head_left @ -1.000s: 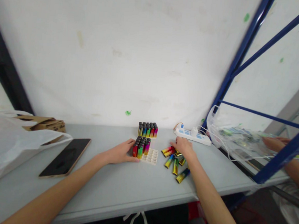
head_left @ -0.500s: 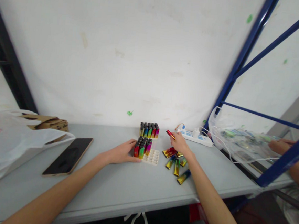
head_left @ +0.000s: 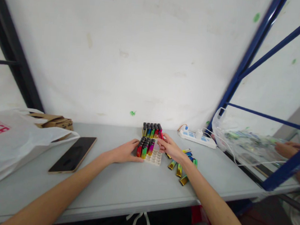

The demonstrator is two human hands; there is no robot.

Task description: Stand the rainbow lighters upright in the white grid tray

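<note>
The right hand [head_left: 170, 148] has moved left from the loose lighters [head_left: 179, 171] to just beside the white tray [head_left: 156, 158], a red lighter [head_left: 161, 135] pinched in its fingers. Apart from it, the left hand [head_left: 126, 151] clasps the tray's left end, where upright lighters [head_left: 145, 148] stand. Behind is a second block of lighters [head_left: 152, 130]; farther out lie a phone [head_left: 74, 154] and a power strip [head_left: 198, 139].
</note>
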